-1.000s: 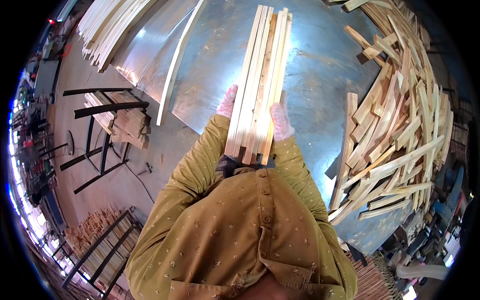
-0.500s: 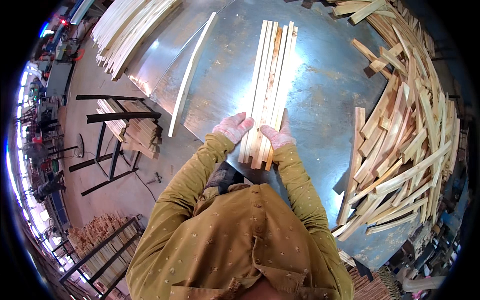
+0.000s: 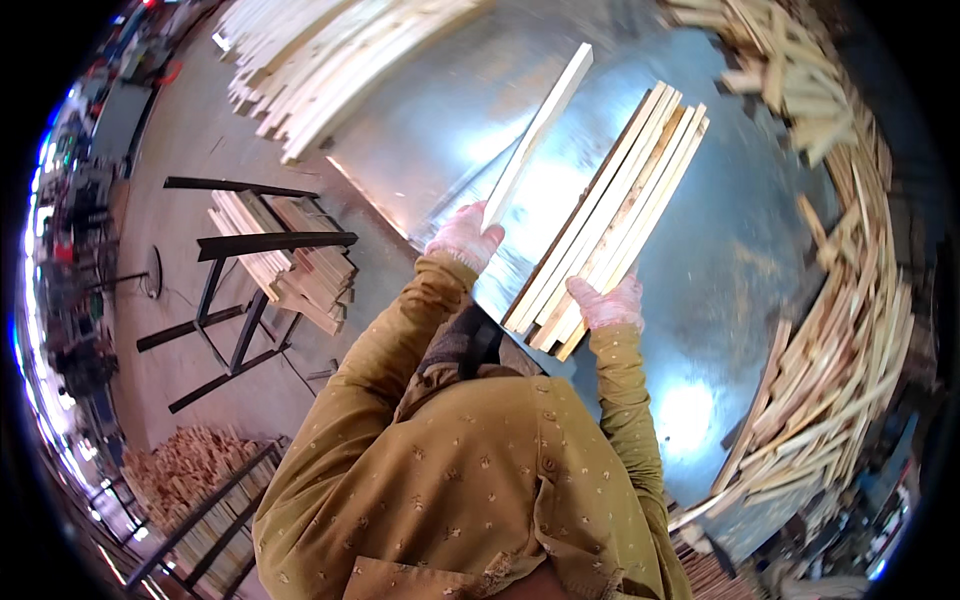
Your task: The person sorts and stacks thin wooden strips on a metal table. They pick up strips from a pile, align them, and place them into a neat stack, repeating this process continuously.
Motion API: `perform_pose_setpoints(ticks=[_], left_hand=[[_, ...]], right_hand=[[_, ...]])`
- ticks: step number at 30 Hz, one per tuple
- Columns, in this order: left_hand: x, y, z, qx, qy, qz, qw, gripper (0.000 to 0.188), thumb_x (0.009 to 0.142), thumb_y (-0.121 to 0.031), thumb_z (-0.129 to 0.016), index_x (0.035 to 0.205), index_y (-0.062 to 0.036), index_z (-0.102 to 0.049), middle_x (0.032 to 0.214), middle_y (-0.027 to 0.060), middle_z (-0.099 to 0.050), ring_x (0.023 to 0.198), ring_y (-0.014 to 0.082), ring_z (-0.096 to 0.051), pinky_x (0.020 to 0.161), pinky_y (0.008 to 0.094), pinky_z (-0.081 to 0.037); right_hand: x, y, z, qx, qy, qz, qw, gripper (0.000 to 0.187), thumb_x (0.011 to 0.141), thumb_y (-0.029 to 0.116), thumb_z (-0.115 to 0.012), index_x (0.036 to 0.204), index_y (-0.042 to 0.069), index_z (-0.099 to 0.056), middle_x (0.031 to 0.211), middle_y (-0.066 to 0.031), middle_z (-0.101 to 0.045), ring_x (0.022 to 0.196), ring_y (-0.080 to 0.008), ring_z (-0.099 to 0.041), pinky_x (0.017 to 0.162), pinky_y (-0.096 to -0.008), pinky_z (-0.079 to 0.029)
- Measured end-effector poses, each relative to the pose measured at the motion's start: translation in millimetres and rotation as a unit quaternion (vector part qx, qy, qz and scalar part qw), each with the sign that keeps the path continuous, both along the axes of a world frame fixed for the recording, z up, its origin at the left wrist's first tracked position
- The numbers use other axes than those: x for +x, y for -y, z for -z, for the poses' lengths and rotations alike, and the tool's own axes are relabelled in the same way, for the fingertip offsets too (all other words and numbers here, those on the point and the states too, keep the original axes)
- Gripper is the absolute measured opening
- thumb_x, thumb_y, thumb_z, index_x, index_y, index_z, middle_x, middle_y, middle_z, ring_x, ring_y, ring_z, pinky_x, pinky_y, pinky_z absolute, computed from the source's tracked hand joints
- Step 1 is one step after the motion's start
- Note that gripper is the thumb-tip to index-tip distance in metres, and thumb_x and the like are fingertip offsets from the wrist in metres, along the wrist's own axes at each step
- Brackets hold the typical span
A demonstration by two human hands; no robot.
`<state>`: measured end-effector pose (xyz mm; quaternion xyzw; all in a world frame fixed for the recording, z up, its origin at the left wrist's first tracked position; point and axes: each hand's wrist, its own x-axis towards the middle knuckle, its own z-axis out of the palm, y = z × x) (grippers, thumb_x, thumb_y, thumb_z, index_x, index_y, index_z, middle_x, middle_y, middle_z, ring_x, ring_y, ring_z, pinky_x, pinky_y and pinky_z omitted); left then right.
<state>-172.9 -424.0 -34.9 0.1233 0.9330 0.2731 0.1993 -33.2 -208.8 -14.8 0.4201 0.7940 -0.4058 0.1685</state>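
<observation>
A single pale wooden strip [image 3: 540, 130] slants across the metal table [image 3: 740, 230], its near end in my left hand [image 3: 464, 240]. That hand is closed around the strip, with the thumb on its right side. To the right lies a bundle of several wooden strips [image 3: 618, 205] side by side, their near ends uneven and one strip more orange. My right hand [image 3: 610, 302] grips the bundle's right edge near its lower end, thumb on top; its other fingers are mostly hidden. Both hands wear thin, pinkish-white gloves.
A large pile of loose wooden pieces [image 3: 830, 380] runs along the table's right side. Long strips [image 3: 330, 60] are stacked at the far left. Beyond the table's left edge stand a black metal frame [image 3: 275, 243] holding wood and a rack of cut pieces [image 3: 190, 470].
My left hand has left the bundle and taken hold of the single strip, which now lies closer to the bundle. The bundle leans more to the right, and the view has shifted.
</observation>
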Motion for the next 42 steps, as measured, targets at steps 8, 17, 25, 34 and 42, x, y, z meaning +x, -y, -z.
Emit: perform_pose_setpoints(ticks=[8, 17, 25, 34, 42], left_hand=[[-100, 208, -41, 0.519, 0.248, -0.099, 0.812, 0.041, 0.093, -0.031, -0.062, 0.121, -0.0018, -0.057, 0.107, 0.0059, -0.063, 0.092, 0.0154, -0.061, 0.079, 0.0281, -0.051], [-94, 259, -82, 0.689, 0.198, -0.314, 0.623, 0.092, 0.075, -0.077, -0.063, 0.131, -0.0074, -0.043, 0.103, 0.0068, -0.053, 0.079, 0.0162, -0.057, 0.065, 0.033, -0.054], [-74, 302, -85, 0.707, 0.076, -0.475, 0.517, 0.05, 0.102, -0.049, -0.038, 0.121, -0.004, -0.048, 0.098, 0.0129, -0.057, 0.07, 0.0229, -0.056, 0.062, 0.041, -0.052], [-103, 396, -52, 0.744, -0.052, -0.386, 0.543, 0.05, 0.09, -0.039, -0.07, 0.122, -0.0052, -0.051, 0.106, 0.0087, -0.059, 0.09, 0.0246, -0.06, 0.08, 0.0408, -0.053], [-108, 648, -167, -0.206, -0.532, -0.237, 0.787, 0.084, 0.077, -0.057, -0.073, 0.143, -0.0139, -0.045, 0.139, 0.0244, -0.046, 0.126, 0.0395, -0.048, 0.104, 0.0481, -0.04]], right_hand=[[-176, 142, -5, 0.019, -0.07, -0.167, 0.983, 0.109, 0.072, 0.066, -0.072, 0.147, 0.001, -0.027, 0.131, -0.0318, -0.051, 0.12, -0.0454, -0.053, 0.102, -0.0474, -0.043], [-312, 238, 4, 0.117, -0.031, -0.328, 0.937, 0.107, 0.086, 0.069, -0.055, 0.143, -0.016, -0.024, 0.124, -0.0321, -0.06, 0.119, -0.0401, -0.059, 0.1, -0.0406, -0.047], [-230, 262, -12, -0.275, -0.158, -0.272, 0.909, 0.073, 0.096, 0.055, -0.052, 0.14, -0.003, -0.042, 0.102, -0.0164, -0.067, 0.087, -0.024, -0.067, 0.073, -0.0374, -0.055], [-209, 398, -67, -0.584, -0.068, -0.347, 0.731, 0.035, 0.098, 0.029, -0.058, 0.119, 0.001, -0.057, 0.093, -0.0031, -0.064, 0.074, -0.0087, -0.059, 0.066, -0.0218, -0.049], [-300, 454, -114, -0.25, -0.245, -0.561, 0.75, 0.036, 0.095, 0.01, -0.059, 0.128, -0.003, -0.058, 0.107, -0.0093, -0.067, 0.1, -0.0154, -0.061, 0.088, -0.0274, -0.048]])
